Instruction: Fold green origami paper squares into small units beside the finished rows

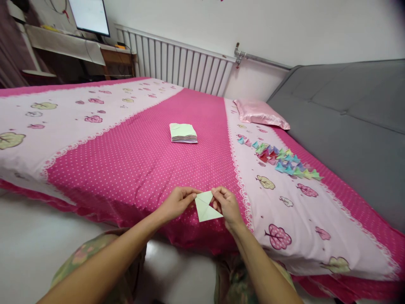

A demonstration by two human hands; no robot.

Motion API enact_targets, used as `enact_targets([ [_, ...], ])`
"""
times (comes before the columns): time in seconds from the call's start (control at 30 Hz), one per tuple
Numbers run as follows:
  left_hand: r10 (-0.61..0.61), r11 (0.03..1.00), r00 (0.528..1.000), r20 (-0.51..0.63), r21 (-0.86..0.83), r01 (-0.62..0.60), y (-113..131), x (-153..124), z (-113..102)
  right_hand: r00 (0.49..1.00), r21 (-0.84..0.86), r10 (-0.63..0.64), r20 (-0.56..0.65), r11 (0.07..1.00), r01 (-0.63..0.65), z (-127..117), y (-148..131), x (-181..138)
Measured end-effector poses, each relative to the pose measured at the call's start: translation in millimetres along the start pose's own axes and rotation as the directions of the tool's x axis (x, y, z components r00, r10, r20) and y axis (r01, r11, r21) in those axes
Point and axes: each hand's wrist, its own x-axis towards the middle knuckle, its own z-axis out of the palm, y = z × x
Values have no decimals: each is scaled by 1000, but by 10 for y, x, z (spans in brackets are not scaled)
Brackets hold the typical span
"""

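Head view: fingers of the left hand (179, 202) pinch the upper left corner of a pale green sheet of paper (202, 211), thumb on the near side. Fingers of the right hand (228, 207) pinch the same sheet at its upper right, the lower fingers curled in. The sheet is at the lower centre of the frame, held up in front of the near edge of the bed (152, 164). Creases show on it, and a notch lies along its right side.

Beyond the hands, near the middle of the frame, a stack of square paper (183, 134) rests on the pink dotted part of the cover, a pale green sheet uppermost. At centre right, small folded paper pieces (284, 160) in blue, green, red, purple and yellow lie in a close group on the pale printed strip, well apart from the stack.

Above that group lies a pink pillow (261, 114), beside a grey headboard (344, 97) at the right of the frame. A white radiator (177, 59) stands along the wall at upper centre. Upper left: a desk (115, 57), partly covered by a white cloth (66, 45), bearing a lit monitor (90, 17). Patterned trousers (80, 250) show at lower left, above a pale floor (25, 228).
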Motion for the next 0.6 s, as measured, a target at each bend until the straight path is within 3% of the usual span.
enact_targets([
  [0.1, 167, 945, 986, -24, 288, -153, -14, -39, 1, 999, 25, 5, -37, 1000, -4, -3, -9, 6],
  [0.2, 323, 801, 946, 12, 528, -280, -48, -71, 8, 998, 59, 21, -58, 998, -17, -2, -12, 7],
  [0.3, 416, 667, 909, 21, 672, -321, -71, -84, 18, 997, 72, 48, -61, 996, -43, 5, -7, 6],
  [0.43, 525, 547, 844, 111, 716, -434, -69, -80, 15, 997, 125, 72, -40, 990, -66, 19, 11, 8],
  [0.6, 585, 544, 792, 177, 638, -545, -100, -49, -4, 991, 209, 127, 48, 969, -134, 29, 34, 4],
])
